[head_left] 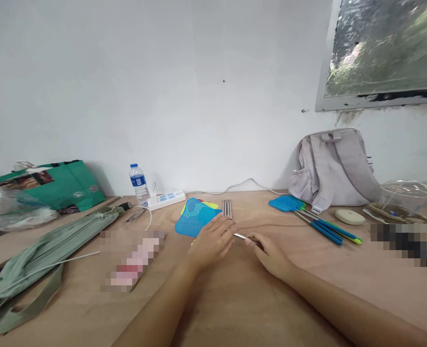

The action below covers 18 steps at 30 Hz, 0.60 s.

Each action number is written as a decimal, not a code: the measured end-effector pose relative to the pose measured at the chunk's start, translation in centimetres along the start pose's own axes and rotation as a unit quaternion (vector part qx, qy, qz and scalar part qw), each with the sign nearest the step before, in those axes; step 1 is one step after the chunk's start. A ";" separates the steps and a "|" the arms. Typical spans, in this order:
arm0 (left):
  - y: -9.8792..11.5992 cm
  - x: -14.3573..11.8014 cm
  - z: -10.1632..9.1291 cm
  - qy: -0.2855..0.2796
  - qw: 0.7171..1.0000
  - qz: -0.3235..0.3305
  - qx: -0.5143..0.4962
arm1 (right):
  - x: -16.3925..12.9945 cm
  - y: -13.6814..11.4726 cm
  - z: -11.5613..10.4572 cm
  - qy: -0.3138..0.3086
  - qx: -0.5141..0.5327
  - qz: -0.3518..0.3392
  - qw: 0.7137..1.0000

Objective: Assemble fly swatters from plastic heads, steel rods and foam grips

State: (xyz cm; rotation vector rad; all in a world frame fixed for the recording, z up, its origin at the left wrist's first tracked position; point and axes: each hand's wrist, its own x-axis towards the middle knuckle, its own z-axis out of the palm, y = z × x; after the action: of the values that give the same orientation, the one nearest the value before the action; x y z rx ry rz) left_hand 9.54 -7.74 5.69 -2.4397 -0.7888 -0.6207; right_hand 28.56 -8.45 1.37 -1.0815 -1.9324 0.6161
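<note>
Sitting at far L, the green bag [70,185] and plastic bag [21,214] are bunched together near the wall, prob. put there to be out of the hands' way. In front, a grey-green bag [54,246] lies on the desk [227,299]; next R is a pink item [137,262], blurred, can't ID. Water bottle [138,184] stands upright just beside the power strip [167,199], likely at the back b/c the cable [235,184] runs along the wall.

Near the middle, a blue swatter head [191,219] lies flat w/ a yellow one [212,205] partly under it, prob. stacked for easy reach. The left hand [215,238] is in front of its neck, palm down, fingers together; fingertips hidden, so can't tell if that grip is pinching or just steadying. Spare rods [227,209] lie behind the fingers, side by side, likely lined up for quick picking.

Btwn the hands, approx. mid-desk, is the metal rod [240,236]: thin, straight, shiny silver, w/ what looks like a darker part at its R end. The right hand [271,255] has a narrow grip, thumb and fingers closed on it, maybe so it can't roll.

Farther R, swatters [318,226] lie piled, heads back, blue & yellow-green handles frontward, prob. same way round for tidiness. Backpack [332,168] stands behind; then white round case [350,217], clear bowl [406,195], and a dark item [408,246], too blurred to ID.
</note>
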 end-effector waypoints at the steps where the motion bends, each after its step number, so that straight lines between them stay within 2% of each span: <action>1: 0.1 0.0 0.3 -0.013 1.000 0.014 0.009 | 0.0 0.0 0.3 0.013 0.026 0.000 1.000; 4: -0.4 -0.2 0.8 -0.038 0.997 0.018 0.062 | 0.4 0.1 1.3 0.014 0.097 -0.003 0.995; 7: -1.8 -1.1 0.7 -0.022 0.993 0.005 0.114 | 0.9 0.3 2.7 0.027 0.184 0.042 0.982; 10: -3.5 -2.4 0.3 0.038 0.985 -0.085 0.142 | 1.1 0.4 3.9 0.081 0.239 0.106 0.962; 12: -4.4 -3.2 0.3 0.087 0.968 -0.174 0.158 | 1.0 0.0 4.3 0.057 0.208 0.082 0.973; 14: -5.0 -3.7 0.6 0.123 0.947 -0.247 0.167 | 0.8 -0.8 4.6 -0.003 0.131 0.008 0.991; 16: -5.4 -4.0 1.0 0.135 0.930 -0.298 0.168 | 0.7 -1.8 5.0 -0.056 0.036 -0.065 0.996; 18: -5.6 -4.1 1.4 0.129 0.921 -0.331 0.162 | 0.8 -2.8 5.6 -0.084 -0.055 -0.113 0.989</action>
State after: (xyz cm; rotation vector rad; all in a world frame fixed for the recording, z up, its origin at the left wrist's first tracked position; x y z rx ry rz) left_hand 3.42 -4.61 4.08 -1.7178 -1.4801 -0.9405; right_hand 22.38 -9.29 0.69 -0.8823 -2.2197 0.4924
